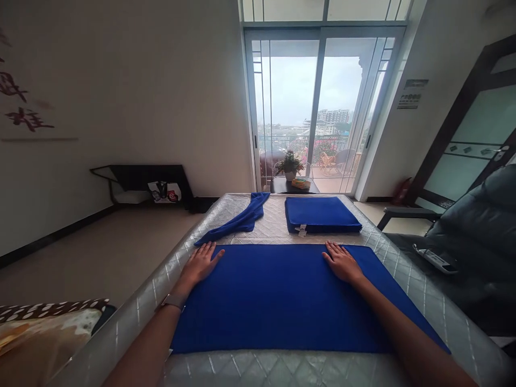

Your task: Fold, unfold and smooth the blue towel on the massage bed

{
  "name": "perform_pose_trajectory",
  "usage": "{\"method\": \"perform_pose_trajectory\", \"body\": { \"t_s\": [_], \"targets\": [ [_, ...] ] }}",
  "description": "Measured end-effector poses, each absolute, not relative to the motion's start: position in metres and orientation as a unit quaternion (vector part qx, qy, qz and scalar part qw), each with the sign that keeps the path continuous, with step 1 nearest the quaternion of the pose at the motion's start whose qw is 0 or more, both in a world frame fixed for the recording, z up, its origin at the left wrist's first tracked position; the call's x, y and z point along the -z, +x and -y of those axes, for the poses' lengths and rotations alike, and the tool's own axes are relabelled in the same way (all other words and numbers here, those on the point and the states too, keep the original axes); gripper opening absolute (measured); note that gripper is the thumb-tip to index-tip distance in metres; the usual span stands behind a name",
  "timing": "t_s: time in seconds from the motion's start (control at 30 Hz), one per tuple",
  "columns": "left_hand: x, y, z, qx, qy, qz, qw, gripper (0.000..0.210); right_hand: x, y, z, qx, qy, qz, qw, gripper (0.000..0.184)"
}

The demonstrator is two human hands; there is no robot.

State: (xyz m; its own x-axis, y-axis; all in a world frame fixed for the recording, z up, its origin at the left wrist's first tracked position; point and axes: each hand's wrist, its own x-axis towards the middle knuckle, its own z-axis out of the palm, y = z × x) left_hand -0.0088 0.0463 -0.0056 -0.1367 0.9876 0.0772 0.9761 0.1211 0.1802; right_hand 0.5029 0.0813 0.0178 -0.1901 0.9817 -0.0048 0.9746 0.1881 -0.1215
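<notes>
A blue towel (pixel 278 301) lies spread flat across a plastic-covered mattress (pixel 242 371). My left hand (pixel 202 262) rests palm down on its far left corner, fingers stretched out. Near the far edge on the right, my right hand (pixel 342 262) also lies flat on the cloth with its fingers extended. Neither hand grips anything. Beyond the left hand is a crumpled blue cloth (pixel 237 221), twisted into a long strip. A neat stack of folded blue towels (pixel 320 214) sits beyond the right hand, with white tags hanging from its near side.
A black armchair (pixel 463 231) stands close on the right with a white remote-like device (pixel 435 260) on it. At the far end are a small table with a potted plant (pixel 290 165) and a tissue box (pixel 300 183). A black shelf (pixel 149 183) is against the left wall.
</notes>
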Motion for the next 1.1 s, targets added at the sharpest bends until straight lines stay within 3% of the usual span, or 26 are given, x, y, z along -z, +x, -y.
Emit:
{"method": "perform_pose_trajectory", "body": {
  "t_s": [0.2, 0.53, 1.1],
  "targets": [
    [0.008, -0.014, -0.049, -0.078, 0.664, -0.743, 0.033, 0.087, -0.016, 0.512, -0.083, -0.045, -0.646, 0.762, 0.030, 0.069],
    [0.009, -0.014, -0.050, -0.069, 0.660, -0.748, 0.034, 0.089, -0.003, 0.615, -0.082, -0.020, -0.729, 0.684, 0.018, 0.073],
    [0.009, -0.011, -0.051, -0.054, 0.645, -0.762, 0.017, 0.084, 0.014, 0.626, -0.093, -0.008, -0.718, 0.695, 0.037, 0.074]
  ]
}}
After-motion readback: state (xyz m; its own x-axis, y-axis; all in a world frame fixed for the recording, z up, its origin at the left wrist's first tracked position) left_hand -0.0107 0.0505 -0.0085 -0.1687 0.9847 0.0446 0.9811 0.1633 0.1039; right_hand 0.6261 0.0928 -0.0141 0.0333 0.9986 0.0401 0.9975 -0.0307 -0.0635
